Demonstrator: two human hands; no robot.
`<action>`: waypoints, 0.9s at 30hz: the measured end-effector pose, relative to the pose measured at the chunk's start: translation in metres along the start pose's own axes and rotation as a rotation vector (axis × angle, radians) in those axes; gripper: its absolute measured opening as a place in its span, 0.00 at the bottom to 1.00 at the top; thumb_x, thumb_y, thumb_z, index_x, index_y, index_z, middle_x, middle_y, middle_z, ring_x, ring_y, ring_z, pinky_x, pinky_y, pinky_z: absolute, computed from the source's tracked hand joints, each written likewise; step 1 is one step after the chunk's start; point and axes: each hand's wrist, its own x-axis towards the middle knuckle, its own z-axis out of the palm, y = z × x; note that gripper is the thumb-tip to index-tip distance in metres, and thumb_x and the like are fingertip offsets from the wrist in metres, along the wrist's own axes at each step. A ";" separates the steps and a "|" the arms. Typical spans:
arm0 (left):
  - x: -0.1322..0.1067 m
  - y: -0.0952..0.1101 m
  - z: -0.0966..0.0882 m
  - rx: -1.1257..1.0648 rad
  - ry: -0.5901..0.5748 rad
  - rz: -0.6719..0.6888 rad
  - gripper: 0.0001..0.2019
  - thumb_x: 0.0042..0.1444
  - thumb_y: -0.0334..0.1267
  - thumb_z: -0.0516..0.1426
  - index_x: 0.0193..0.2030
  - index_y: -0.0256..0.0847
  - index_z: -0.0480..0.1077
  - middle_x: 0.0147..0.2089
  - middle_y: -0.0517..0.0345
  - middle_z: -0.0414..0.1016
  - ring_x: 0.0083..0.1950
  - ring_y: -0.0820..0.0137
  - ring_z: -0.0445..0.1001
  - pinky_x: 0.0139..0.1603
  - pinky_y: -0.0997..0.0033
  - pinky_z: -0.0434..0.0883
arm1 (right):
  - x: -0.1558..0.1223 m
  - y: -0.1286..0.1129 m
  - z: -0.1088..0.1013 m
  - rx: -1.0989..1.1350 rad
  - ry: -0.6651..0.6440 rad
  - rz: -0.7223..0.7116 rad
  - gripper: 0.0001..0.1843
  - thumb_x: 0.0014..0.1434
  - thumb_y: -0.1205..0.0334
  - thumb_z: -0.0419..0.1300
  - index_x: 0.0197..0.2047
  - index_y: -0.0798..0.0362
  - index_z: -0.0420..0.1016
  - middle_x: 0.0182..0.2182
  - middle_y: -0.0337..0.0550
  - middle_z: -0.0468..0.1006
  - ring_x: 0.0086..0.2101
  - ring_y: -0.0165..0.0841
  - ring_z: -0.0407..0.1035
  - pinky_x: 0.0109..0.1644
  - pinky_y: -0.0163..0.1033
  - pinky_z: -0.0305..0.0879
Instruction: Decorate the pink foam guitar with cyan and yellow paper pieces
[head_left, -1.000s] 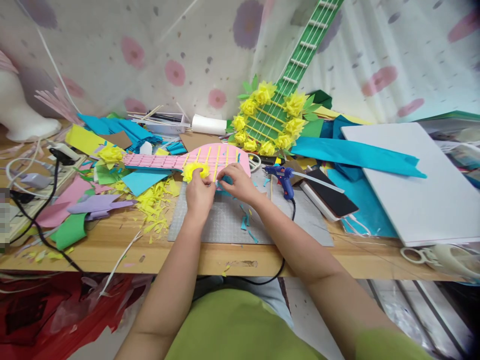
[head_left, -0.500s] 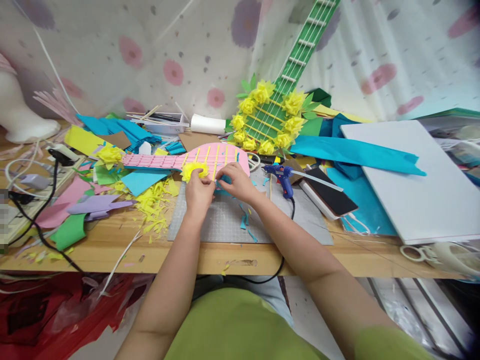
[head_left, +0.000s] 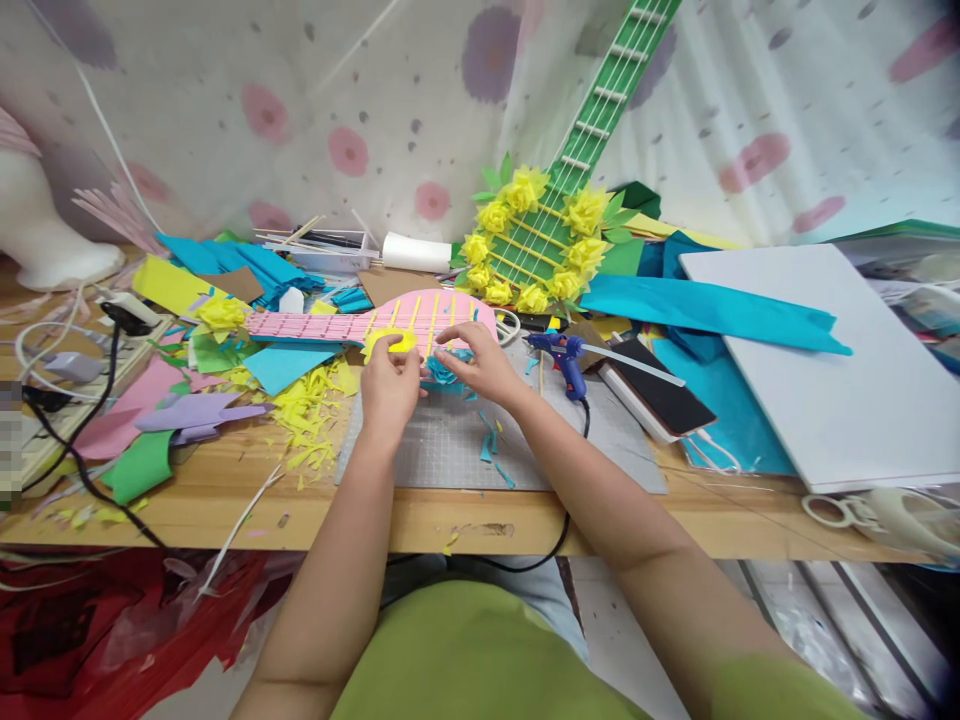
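Note:
A pink paper guitar [head_left: 352,321] with yellow strings lies flat across the wooden table [head_left: 480,515]. A yellow paper flower [head_left: 381,343] sits on its body. My left hand [head_left: 390,385] is closed in a pinch just below that flower. My right hand [head_left: 481,362] is also pinched, its fingers on a small blue paper flower [head_left: 442,372] held between both hands at the guitar's lower edge, over a grey cutting mat [head_left: 457,440].
A green paper guitar [head_left: 559,215] ringed with yellow flowers leans on the back curtain. A blue glue gun [head_left: 568,357], a phone [head_left: 660,392] and a white board [head_left: 825,350] lie to the right. Paper scraps and cables [head_left: 82,420] crowd the left.
Both hands have risen slightly toward the pink guitar. The blue paper flower between them shows more fully now.

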 end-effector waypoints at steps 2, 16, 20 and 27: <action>0.001 0.009 -0.008 -0.048 0.039 0.044 0.16 0.53 0.37 0.55 0.49 0.39 0.63 0.33 0.55 0.75 0.29 0.70 0.76 0.20 0.78 0.67 | -0.001 0.003 -0.007 0.011 0.044 0.009 0.09 0.57 0.56 0.55 0.38 0.50 0.71 0.40 0.45 0.76 0.44 0.37 0.66 0.52 0.46 0.59; 0.029 0.025 -0.017 0.351 0.000 0.229 0.15 0.50 0.38 0.55 0.46 0.42 0.67 0.38 0.57 0.76 0.37 0.69 0.74 0.41 0.68 0.69 | -0.031 0.050 -0.033 0.148 0.258 0.390 0.08 0.52 0.57 0.55 0.32 0.52 0.68 0.31 0.41 0.74 0.32 0.33 0.68 0.41 0.41 0.64; 0.028 0.034 -0.017 0.463 -0.088 0.242 0.14 0.50 0.36 0.53 0.46 0.42 0.67 0.38 0.58 0.78 0.42 0.67 0.75 0.45 0.66 0.68 | -0.035 0.057 -0.028 0.268 0.327 0.445 0.07 0.51 0.59 0.54 0.33 0.51 0.67 0.29 0.39 0.72 0.31 0.32 0.67 0.40 0.41 0.64; 0.037 0.044 0.006 0.426 -0.276 0.323 0.16 0.49 0.41 0.57 0.45 0.41 0.69 0.37 0.56 0.78 0.40 0.67 0.75 0.43 0.67 0.69 | -0.036 0.058 -0.027 0.588 0.362 0.399 0.11 0.49 0.55 0.58 0.35 0.50 0.66 0.28 0.37 0.71 0.31 0.30 0.68 0.38 0.39 0.66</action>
